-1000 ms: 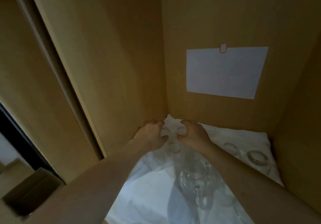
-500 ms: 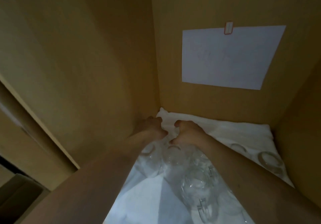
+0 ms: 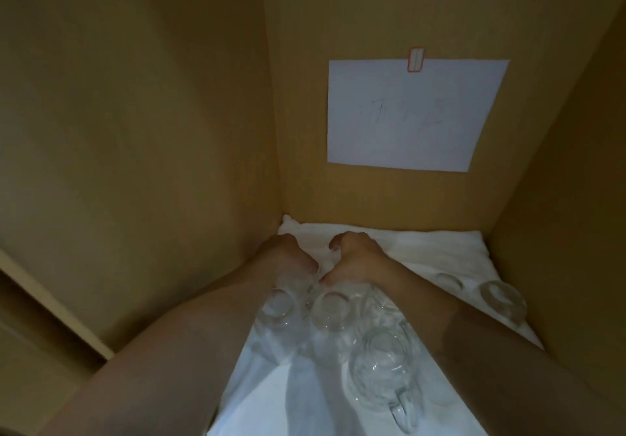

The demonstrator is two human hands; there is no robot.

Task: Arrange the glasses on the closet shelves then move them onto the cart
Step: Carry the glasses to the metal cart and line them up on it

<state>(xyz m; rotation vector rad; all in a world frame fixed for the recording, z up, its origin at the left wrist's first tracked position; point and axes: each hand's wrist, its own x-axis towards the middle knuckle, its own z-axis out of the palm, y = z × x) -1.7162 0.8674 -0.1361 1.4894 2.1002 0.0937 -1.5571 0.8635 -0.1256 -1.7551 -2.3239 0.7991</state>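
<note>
Left hand (image 3: pixel 288 256) curled | right hand (image 3: pixel 355 259) curled | over glasses (image 3: pixel 325 310)

The closet shelf (image 3: pixel 576 266) is a wooden compartment with tan walls on the left, back and right. A white cloth (image 3: pixel 305 401) covers its floor from the back wall to the near edge, bunched a little in the back left corner. Clear glasses stand directly on the cloth: a tight cluster (image 3: pixel 325 320) of them left of centre, touching one another, with a handled glass mug (image 3: pixel 382 378) nearest the viewer, its handle pointing toward the near edge. Two more glasses (image 3: pixel 501 300) sit apart by the right wall. A white paper sheet (image 3: pixel 406 114) is taped to the back wall, well above the cloth.
</note>
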